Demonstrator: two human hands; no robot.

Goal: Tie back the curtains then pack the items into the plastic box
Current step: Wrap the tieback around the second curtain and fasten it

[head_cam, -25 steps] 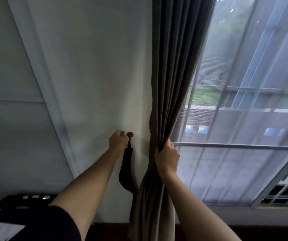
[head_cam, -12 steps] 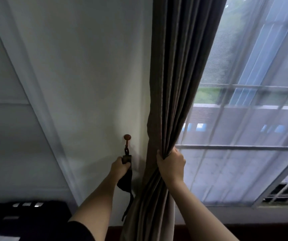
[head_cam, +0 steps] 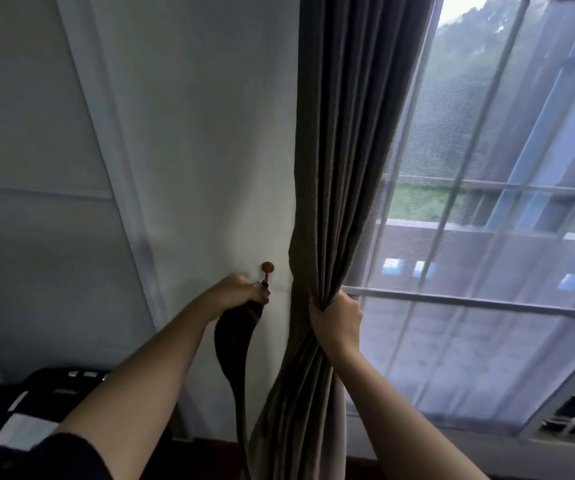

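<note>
Right hand (head_cam: 336,315) clenched around the gathered brown curtain (head_cam: 341,168) beside the window (head_cam: 487,299); left hand (head_cam: 236,292) gripping the dark tieback (head_cam: 234,337) just below the wall hook (head_cam: 267,268)

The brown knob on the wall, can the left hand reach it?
Probably yes. The left hand grips the dark tieback right beside and just below the brown knob, with only bare wall between them. The curtain, bunched in the right hand, hangs off to the side.
</note>
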